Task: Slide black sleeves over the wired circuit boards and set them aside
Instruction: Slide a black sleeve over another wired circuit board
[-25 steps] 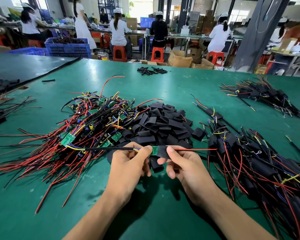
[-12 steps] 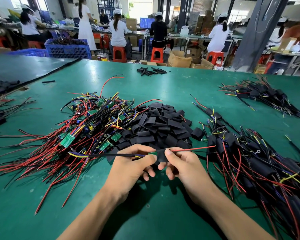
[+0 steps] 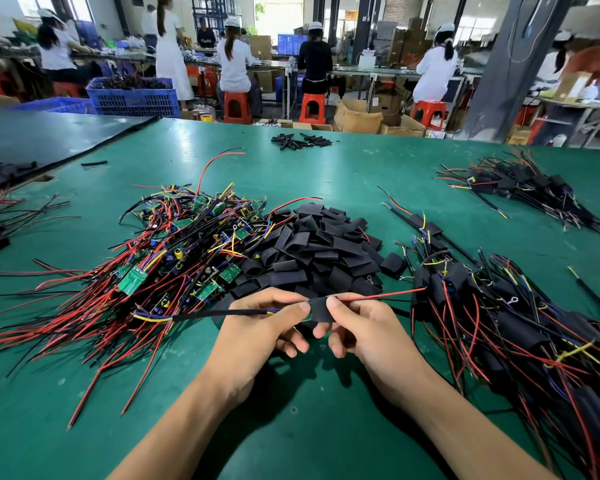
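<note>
Black sleeve (image 3: 321,308) is pinched at its ends by the left hand (image 3: 257,327) and right hand (image 3: 364,330), held close together above the worktop (image 3: 291,427); the board within is hidden.

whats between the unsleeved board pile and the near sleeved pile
Head view: the heap of loose black sleeves, with left hand and right hand just in front.

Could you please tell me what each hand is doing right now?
Left hand: closed, pinching the wired board's black cable beside the black sleeve.
Right hand: closed, pinching that sleeve.
</note>
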Motion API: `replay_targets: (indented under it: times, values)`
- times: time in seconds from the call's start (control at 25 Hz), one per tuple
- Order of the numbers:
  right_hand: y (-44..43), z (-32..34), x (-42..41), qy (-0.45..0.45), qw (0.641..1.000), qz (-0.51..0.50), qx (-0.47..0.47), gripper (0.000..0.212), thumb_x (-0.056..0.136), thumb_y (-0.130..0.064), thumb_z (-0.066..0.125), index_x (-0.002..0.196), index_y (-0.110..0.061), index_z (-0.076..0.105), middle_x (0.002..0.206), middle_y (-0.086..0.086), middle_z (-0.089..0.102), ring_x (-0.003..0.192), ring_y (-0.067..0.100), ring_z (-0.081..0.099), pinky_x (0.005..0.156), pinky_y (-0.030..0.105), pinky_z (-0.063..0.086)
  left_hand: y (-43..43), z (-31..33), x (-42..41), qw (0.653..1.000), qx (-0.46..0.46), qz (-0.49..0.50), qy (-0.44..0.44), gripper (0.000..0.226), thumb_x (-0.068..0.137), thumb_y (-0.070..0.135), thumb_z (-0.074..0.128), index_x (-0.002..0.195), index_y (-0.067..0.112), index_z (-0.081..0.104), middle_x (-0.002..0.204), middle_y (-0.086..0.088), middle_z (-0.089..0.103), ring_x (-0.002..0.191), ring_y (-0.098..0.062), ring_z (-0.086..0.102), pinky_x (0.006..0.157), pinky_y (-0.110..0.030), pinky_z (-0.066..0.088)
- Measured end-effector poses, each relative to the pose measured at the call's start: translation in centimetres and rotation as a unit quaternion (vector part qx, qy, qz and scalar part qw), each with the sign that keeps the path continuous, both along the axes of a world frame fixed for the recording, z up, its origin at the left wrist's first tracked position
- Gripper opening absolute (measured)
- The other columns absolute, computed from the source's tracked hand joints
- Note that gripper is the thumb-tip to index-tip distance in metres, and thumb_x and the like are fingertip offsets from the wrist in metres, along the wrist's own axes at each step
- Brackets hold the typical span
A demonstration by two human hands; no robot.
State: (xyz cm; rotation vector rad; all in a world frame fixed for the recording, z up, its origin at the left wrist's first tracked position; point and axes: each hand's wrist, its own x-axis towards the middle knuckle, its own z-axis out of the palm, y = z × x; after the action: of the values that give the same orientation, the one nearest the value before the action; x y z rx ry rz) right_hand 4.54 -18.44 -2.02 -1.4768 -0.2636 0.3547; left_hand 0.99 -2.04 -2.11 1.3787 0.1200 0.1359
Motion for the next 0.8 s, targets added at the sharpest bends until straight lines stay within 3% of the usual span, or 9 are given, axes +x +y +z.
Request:
replay_targets:
  times: [0.16,0.52,0.8]
  values:
    - [0.1,0.05,-0.15,0.001,1.0,0.012,0.007,0.037,0.104,-0.022,0.051,0.08,-0.035,0.076,0.075,0.008,0.073,0.049,0.013,0.05,0.054,0.02,0.042,-0.1,-0.24,0.14,0.999,0.024,0.026,-0.002,0.016,0.084,-0.006,0.067,0.075,0.005,0.073,0.063,-0.018,0.063,0.045,-0.026,0.057,0.043,-0.028,0.044]
    - [-0.12,-0.44,0.18,0.0,1.0,0.011,0.008,0.035,0.104,-0.021,0.051,0.082,-0.031,0.076,0.075,0.008,0.071,0.05,0.012,0.049,0.055,0.022,0.042,0.41,-0.16,0.08,1.0,0.012,-0.016,-0.001,0.005,0.078,0.002,0.078,0.078,0.004,0.074,0.069,-0.022,0.066,0.049,-0.026,0.06,0.046,-0.029,0.049]
    - [0.19,-0.68,0.22,0.023,0.999,0.004,0.026,0.018,0.102,-0.021,0.054,0.102,-0.01,0.069,0.073,0.009,0.07,0.047,0.014,0.049,0.051,0.021,0.04,-0.15,0.4,-0.3,1.0,-0.03,0.004,0.008,0.028,0.072,0.034,0.079,0.071,0.007,0.068,0.064,-0.024,0.065,0.053,-0.027,0.063,0.051,-0.029,0.052]
